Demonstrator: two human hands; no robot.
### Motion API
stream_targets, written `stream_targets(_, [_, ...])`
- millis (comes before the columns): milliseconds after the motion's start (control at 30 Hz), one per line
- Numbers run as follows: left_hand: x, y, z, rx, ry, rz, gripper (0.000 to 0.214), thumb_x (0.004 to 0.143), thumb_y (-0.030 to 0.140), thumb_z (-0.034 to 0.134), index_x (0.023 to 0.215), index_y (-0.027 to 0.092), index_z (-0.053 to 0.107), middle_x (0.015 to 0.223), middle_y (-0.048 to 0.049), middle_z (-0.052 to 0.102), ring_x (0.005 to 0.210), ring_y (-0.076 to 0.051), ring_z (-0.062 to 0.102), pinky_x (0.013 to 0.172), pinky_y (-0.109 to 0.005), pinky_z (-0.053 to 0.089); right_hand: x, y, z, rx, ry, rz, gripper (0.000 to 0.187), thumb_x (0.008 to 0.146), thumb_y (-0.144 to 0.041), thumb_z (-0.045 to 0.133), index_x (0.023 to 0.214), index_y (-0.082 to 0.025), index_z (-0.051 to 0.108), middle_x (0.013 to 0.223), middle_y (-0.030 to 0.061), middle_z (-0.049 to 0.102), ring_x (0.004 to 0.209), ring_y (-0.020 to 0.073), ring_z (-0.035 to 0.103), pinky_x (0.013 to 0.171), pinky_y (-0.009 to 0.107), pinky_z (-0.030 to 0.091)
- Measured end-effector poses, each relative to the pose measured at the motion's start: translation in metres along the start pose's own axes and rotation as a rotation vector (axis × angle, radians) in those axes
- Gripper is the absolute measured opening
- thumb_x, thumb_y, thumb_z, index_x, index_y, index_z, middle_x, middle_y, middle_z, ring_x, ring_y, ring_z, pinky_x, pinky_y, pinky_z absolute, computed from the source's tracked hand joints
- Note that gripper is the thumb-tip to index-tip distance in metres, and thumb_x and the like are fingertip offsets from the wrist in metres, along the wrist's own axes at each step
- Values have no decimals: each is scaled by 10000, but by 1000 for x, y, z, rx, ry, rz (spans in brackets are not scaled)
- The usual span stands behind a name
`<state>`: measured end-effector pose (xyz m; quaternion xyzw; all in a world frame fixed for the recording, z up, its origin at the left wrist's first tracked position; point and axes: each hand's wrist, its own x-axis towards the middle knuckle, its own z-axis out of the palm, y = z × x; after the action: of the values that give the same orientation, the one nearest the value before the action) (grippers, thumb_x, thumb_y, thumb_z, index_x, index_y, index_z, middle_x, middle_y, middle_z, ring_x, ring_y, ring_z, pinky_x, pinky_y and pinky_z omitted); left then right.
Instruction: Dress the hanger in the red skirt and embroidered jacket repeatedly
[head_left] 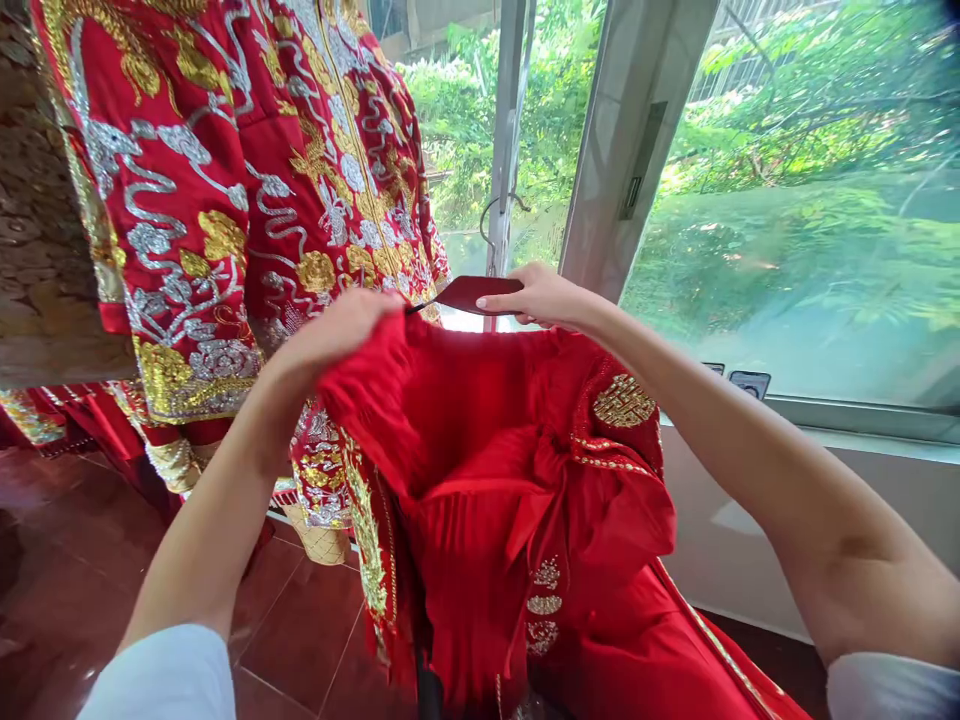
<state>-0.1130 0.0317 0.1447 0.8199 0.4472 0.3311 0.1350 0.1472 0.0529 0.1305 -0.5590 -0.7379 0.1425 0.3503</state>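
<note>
left hand (337, 335): closed in a fist on the top edge of the red garment (487, 470), knuckles up, cloth bunched under the fingers.
left arm: forearm ran up from the lower left, wrist bent down over the cloth, white sleeve at the elbow.
right hand (536, 295): palm down, fingers straight and together, pointing toward the left hand. They lay flat along the top of the hanger (469, 293). Thumb was hidden underneath, so it read as a flat pinch, not a fist.
right arm: came in from the lower right, nearly straight, elbow low, white sleeve at the upper arm.
hanger: dark red, sat between the two hands. Its near end was under the right fingers, its thin tip reached the left hand's knuckles. Metal hook (499, 215) rose just above the right fingertips.
red garment: hung below both hands, top edge level with them, folds dropping toward the person. Gold knot emblem (622, 402) sat just under the right wrist.
embroidered jacket (247, 180): hung beyond and to the left of the left hand, red with gold and silver work. Contact with the hand: could not tell.
window post (622, 150): directly beyond the right hand, greenery outside on both sides.
floor (300, 620): dark red tiles under the left forearm.
</note>
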Motion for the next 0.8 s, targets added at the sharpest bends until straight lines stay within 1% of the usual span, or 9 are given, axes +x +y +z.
stream_targets(67, [-7,6,12,55,-339,-23,400,821,494,507,566,192,571,587,-56,623,529,-173,570,547,-337,474,1,2,3,-62,57,-65,375,783,-517,642,682,-164,568,519,-6,436,510,100,374,479,273,286])
stream_targets(100, [-8,6,14,86,-385,-24,419,833,513,485,589,191,598,593,-59,630,530,-172,580,551,-334,475,0,3,4,-103,85,-88,383,793,-520,626,672,-162,565,540,1,448,526,104,381,496,278,296])
stream_targets(133, [-5,4,13,121,-308,-6,430,852,518,453,643,187,631,620,-61,644,554,-172,595,569,-329,479,-1,4,3,-149,111,-103,387,804,-521,610,677,-157,570,567,11,469,545,109,394,517,282,309])
stream_targets(233, [13,-14,6,233,211,137,396,868,471,445,892,151,677,843,-72,698,783,-186,631,735,-325,491,-11,15,-9,-276,172,-126,377,825,-514,574,770,-145,625,693,52,565,631,141,472,602,301,365])
stream_targets(267, [20,-22,4,252,261,186,391,854,460,474,962,141,672,936,-78,701,871,-197,624,798,-329,484,-18,21,-16,-296,184,-131,375,820,-515,575,813,-146,644,742,63,594,669,154,501,633,307,381])
stream_targets(333, [31,-40,4,221,138,239,417,830,471,502,1031,144,665,1036,-88,694,961,-214,611,858,-335,476,-35,39,-32,-286,161,-119,383,789,-529,598,870,-161,667,802,66,629,720,167,536,668,306,399])
stream_targets(467, [41,-62,11,74,-85,233,422,835,515,478,936,170,698,925,-74,711,862,-208,634,792,-319,501,-68,72,-44,-173,-21,-76,466,777,-631,537,766,-179,645,660,8,559,606,127,466,566,259,348])
stream_targets(633, [47,-68,14,-74,-69,220,399,761,526,578,843,170,738,771,-46,709,765,-198,621,702,-298,498,-73,83,-25,-88,238,-96,574,800,-710,386,556,-192,430,521,-36,287,515,94,276,501,254,218])
stream_targets(800, [46,-72,25,-170,63,169,412,740,550,584,715,163,722,658,-32,672,628,-161,562,568,-260,448,-61,85,-25,-83,339,-81,572,790,-721,380,528,-213,354,538,-34,241,520,101,257,508,264,211])
